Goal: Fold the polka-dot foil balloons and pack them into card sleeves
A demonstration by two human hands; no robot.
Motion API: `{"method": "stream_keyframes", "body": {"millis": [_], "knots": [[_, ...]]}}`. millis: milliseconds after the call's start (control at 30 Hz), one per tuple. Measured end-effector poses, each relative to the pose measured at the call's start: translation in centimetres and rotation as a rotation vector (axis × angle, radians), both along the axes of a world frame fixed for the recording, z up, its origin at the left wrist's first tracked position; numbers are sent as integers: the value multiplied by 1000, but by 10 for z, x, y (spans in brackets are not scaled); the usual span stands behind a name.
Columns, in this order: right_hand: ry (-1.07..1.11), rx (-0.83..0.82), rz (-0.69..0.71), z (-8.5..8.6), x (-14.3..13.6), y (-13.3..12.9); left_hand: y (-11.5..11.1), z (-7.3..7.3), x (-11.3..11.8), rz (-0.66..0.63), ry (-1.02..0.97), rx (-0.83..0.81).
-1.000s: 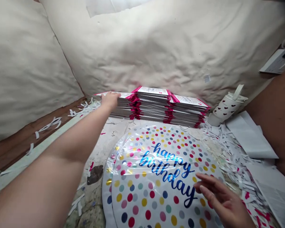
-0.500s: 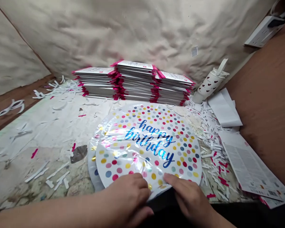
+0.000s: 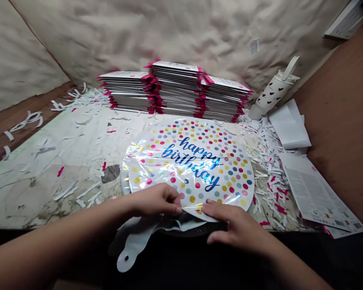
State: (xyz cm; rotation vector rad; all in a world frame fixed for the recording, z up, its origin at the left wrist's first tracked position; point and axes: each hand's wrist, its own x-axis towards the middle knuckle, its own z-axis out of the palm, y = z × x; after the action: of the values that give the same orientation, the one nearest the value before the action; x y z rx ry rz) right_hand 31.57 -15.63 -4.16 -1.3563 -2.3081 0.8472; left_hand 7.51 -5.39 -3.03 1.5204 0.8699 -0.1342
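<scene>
A round, flat foil balloon lies at the table's front edge, printed with coloured dots and blue "happy birthday" lettering. Another sheet of similar foil peeks out beneath its left side. My left hand is closed, thumb and fingers pinching the balloon's lower edge. Resting flat on the lower right of the balloon is my right hand, fingers stretched out and thumb apart below the edge. A pale tab with a small hole hangs over the table edge under my left forearm.
Three stacks of pink-edged flat packs stand against the covered back wall. A white tumbler with hearts leans at the right, near printed cards. Paper scraps litter the table, mostly right. A power strip is top right.
The lower edge of the balloon is lifted a little and the pale tab now hangs in sight. My left hand moved up and left into a pinch; my right hand flattened. The view shifted.
</scene>
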Motion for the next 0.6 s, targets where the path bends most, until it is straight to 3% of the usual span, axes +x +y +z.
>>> {"method": "stream_keyframes", "body": {"millis": [67, 100, 200, 300, 467, 533, 600], "knots": [[-34, -93, -25, 14, -10, 9, 2, 2, 9, 106, -18, -44], [-75, -95, -57, 19, -18, 14, 0, 4, 14, 137, -13, 13], [-222, 12, -116, 18, -42, 24, -10, 13, 17, 78, 30, 410], [-191, 90, -156, 6, -48, 28, -17, 26, -13, 22, 95, 741], [114, 99, -347, 0, -33, 24, 1, 43, -82, 144, 342, 1193], [136, 169, -319, -3, -35, 17, 11, 37, -90, 85, 289, 1241], [82, 277, -183, -10, -37, 7, 16, 19, -88, -59, 189, 1161]]}}
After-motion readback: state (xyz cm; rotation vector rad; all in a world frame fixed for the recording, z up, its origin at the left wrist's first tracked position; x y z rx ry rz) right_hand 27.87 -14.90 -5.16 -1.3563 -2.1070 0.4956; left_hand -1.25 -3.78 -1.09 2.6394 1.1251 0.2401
